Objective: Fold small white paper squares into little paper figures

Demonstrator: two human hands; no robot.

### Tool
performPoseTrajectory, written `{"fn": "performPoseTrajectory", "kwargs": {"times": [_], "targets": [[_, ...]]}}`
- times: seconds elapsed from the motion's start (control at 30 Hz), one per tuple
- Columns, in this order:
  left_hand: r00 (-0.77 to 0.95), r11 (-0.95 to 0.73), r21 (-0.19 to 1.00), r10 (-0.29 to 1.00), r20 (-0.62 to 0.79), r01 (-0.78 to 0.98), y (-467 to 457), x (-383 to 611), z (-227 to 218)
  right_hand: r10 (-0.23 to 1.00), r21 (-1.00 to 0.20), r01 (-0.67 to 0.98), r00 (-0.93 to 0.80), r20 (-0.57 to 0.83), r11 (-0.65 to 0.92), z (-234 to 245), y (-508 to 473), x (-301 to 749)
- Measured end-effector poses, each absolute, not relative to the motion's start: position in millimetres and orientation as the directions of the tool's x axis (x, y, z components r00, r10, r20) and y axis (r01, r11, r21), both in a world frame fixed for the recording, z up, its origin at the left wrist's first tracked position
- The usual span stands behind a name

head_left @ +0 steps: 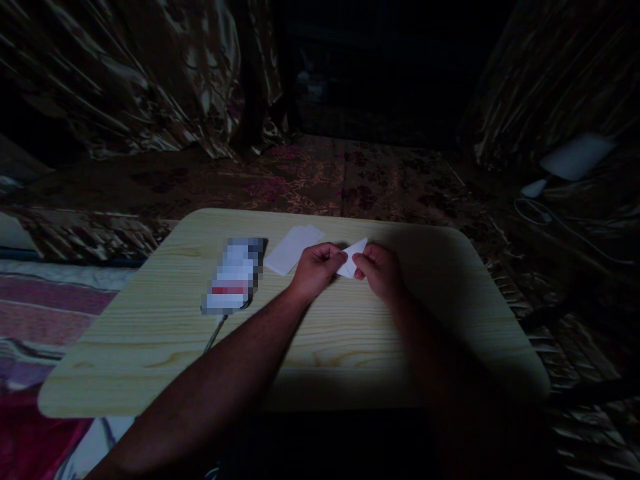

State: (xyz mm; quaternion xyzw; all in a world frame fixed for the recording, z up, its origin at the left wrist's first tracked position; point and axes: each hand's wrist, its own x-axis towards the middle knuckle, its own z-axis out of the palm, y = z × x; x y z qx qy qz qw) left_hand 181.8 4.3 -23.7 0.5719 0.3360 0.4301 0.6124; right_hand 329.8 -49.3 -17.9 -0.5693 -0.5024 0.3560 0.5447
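Your left hand [317, 267] and right hand [381, 270] meet over the middle of the table [350, 347], both pinching the same folded paper [353, 257]. Left thumb and forefinger are closed on its left edge. Right fingers are closed on its right side and partly cover it. The paper is small and white, folded to a rough triangle, point facing away from you. Can't tell if it's lifted or resting on the tabletop; it's right at the surface either way.

Just left of your left hand, a flat white sheet [293, 249] lies on the table, apart from the folded paper, untouched. Further left is a rectangular item [234, 275], pixelated, can't identify it. A thin cord [215, 335] runs from its near end toward the table's near edge.

The table is light wood grain with rounded corners. Lighting is poor, with only the tabletop lit. Patterned cloth [350, 177] lies beyond the table, and shiny draped fabric [150, 73] hangs at back left. Far right in the dark there's a pale object [575, 157] with a white cable [550, 220] near it. Striped bedding [45, 300] is at left.
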Motion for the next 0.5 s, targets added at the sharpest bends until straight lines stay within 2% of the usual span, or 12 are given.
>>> {"fn": "performPoseTrajectory", "kwargs": {"times": [0.17, 0.5], "targets": [[0.428, 0.023, 0.965, 0.899, 0.094, -0.261, 3.9, 181.9, -24.3, 0.955, -0.977, 0.194, 0.263, 0.138, 0.087, -13.3, -50.5, 327.6], [0.361, 0.011, 0.969, 0.929, 0.082, -0.248, 4.7, 183.6, -26.0, 0.961, -0.984, 0.133, 0.234, 0.15, 0.121, -19.9, -46.8, 328.1]]}}
